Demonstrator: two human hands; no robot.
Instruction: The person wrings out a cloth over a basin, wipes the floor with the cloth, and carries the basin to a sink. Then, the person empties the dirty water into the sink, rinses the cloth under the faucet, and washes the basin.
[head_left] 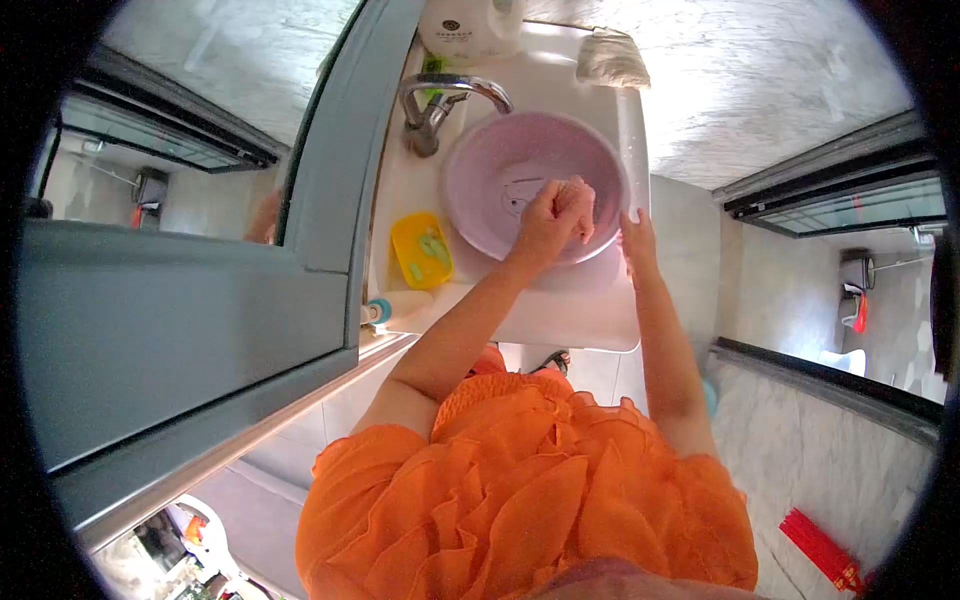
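A pale purple basin (470, 185) sits in the white sink under a chrome faucet (425, 125). My left hand (560, 212) is closed over the basin's near right part, its fingers curled. Something pinkish shows at the fingers, but I cannot make out whether it is a held thing. At the right edge of the sink, my right hand (637, 243) has its fingers stretched out beside the basin's rim. I cannot tell whether they touch the rim. Left of the basin lies a yellow soap dish (405, 250) with pale green pieces in it.
A white bottle with a blue cap (380, 311) lies by the sink's left front. Beige folded cloth (612, 60) rests on the back right corner, and a large white container (460, 32) stands behind the faucet. A grey mirrored cabinet (190, 340) borders the left side.
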